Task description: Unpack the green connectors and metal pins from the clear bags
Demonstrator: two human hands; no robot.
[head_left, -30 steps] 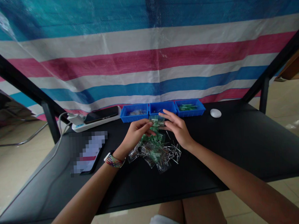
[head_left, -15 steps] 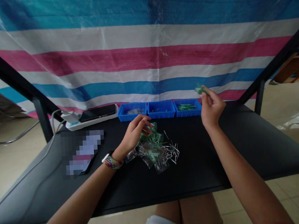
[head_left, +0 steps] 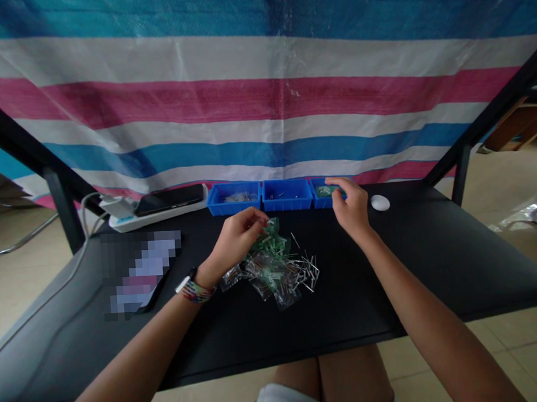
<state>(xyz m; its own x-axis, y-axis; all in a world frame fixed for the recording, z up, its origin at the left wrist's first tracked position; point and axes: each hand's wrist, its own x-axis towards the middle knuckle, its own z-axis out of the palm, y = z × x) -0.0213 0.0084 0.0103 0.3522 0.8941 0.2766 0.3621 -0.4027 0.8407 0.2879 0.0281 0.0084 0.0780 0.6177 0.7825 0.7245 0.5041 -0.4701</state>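
Observation:
A pile of small clear bags with green parts (head_left: 272, 267) and loose metal pins (head_left: 306, 270) lies on the black table (head_left: 390, 290). My left hand (head_left: 234, 242), with a beaded band at the wrist, pinches the top bag (head_left: 270, 230) of the pile. My right hand (head_left: 350, 207) reaches over the right blue bin (head_left: 319, 202), fingers apart above the green pieces (head_left: 324, 191) lying in it. Two more blue bins, the middle one (head_left: 287, 203) and the left one (head_left: 233, 207), stand in the same row.
A white power strip (head_left: 129, 219) with a dark phone (head_left: 169, 199) on it sits at the back left. A second phone (head_left: 141, 273) lies on the left. A white round object (head_left: 380, 202) rests right of the bins. A striped tarp (head_left: 263, 105) hangs behind.
My right hand left the pile with a green piece, raised it to the right, then came down over the right blue bin. My left hand stayed on the pile.

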